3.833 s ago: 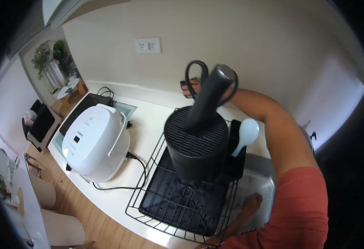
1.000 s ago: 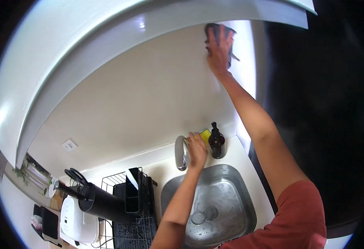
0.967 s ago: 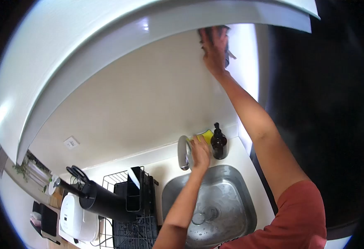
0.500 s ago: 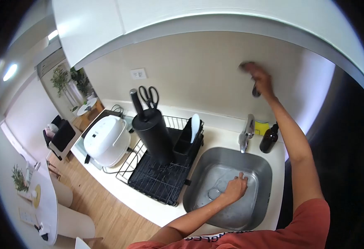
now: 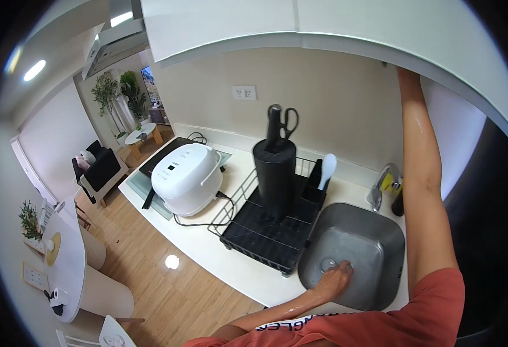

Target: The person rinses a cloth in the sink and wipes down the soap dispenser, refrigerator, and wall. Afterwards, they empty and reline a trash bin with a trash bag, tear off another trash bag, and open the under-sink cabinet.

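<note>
My left hand [image 5: 335, 280] hangs over the steel sink [image 5: 375, 277], its fingers loosely bent and slightly apart near the round drain [image 5: 328, 265]; nothing shows in it. My right arm [image 5: 424, 150] reaches up along the wall. Only the wrist end of my right hand [image 5: 408, 78] shows below the white upper cabinet [image 5: 375, 29], which hides the fingers. A small dark bit shows beside it at the cabinet edge; I cannot make out what it is. Behind the sink stand the chrome faucet [image 5: 384, 182], a yellow sponge [image 5: 387, 182] and a dark bottle [image 5: 398, 205], partly covered by my arm.
A black knife block [image 5: 275, 179] with scissors stands upright on the black dish rack [image 5: 260, 240]. A white spoon [image 5: 327, 169] leans in the rack's holder. The white rice cooker [image 5: 187, 179] and its cord are further left. A wall outlet [image 5: 244, 92] is above.
My left hand has gone from beside the faucet down into the sink. My right hand, earlier on the wall with a dark item, is now hidden behind the cabinet. The view has turned left.
</note>
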Demonstrator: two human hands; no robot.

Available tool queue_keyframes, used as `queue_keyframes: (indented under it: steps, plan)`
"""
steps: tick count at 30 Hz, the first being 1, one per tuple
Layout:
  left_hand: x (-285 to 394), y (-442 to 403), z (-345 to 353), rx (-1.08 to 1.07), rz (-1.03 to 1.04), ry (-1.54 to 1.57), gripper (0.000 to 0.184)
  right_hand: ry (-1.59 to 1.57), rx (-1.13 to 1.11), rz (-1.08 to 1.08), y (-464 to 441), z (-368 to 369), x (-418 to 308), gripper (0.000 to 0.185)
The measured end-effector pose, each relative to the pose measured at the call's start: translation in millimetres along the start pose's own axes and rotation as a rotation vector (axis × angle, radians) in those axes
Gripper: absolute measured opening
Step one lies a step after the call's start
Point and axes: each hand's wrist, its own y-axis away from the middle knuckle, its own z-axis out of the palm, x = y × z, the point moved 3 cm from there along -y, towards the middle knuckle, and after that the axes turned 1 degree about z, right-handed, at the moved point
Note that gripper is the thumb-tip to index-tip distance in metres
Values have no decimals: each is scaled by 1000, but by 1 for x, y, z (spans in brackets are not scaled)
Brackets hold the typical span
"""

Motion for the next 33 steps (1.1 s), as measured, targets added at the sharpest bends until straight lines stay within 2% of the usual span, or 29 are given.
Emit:
queue_keyframes:
  steps: [5,6,7,8,9,10,11,12,15,18,19,20,21,24,25,26,27,28,29,31,33]
  plan:
    - [-29,52,-35,66,409,103,21,-2,87,24,-26,-21,40,38]
    - [-41,68,-47,63,409,93,21,-9,95,39,-25,-24,49,38]
    - [-54,86,-59,-62,433,328,20,-12,94,45,-17,-24,59,38]
    - [-65,100,-74,-185,455,562,19,142,61,-71,-2,-8,78,33]
    - [-75,116,-90,-323,352,689,17,155,89,-128,9,-8,80,31]
    - [-85,132,-114,-325,352,678,17,165,122,-184,21,-12,70,29]
    - [-93,150,-134,-431,296,735,17,162,121,-191,34,-15,59,29]
    - [-103,164,-149,-536,239,790,17,260,-6,-120,45,-14,48,26]
    - [-129,197,-187,-505,211,832,20,465,-267,10,72,0,67,21]
    - [-151,218,-214,-456,198,915,22,510,750,-942,109,25,164,32]
    - [-158,223,-220,-440,186,956,23,300,516,-641,102,36,225,33]
    - [-163,227,-229,-438,192,956,23,299,476,-416,91,34,283,28]
    - [-169,231,-238,-460,155,967,24,370,552,-293,72,25,332,23]
    - [-188,254,-259,-450,86,968,24,513,876,-273,2,-20,402,16]
    - [-196,261,-267,-405,60,954,24,337,881,-340,-21,-42,396,17]
    - [-205,272,-271,-417,62,950,24,160,878,-406,-43,-76,390,19]
    - [-218,285,-273,-360,-44,889,24,-1,411,-347,-67,-113,370,23]
    - [-232,298,-276,-302,-147,826,25,-78,174,-327,-74,-118,366,26]
    - [-240,311,-282,-310,-145,824,25,-146,-57,-280,-80,-102,377,28]
    - [-258,335,-301,-82,-272,909,28,-43,172,-494,-99,-81,393,35]
    - [-280,358,-312,33,-394,983,29,-12,146,-526,-118,-91,396,36]
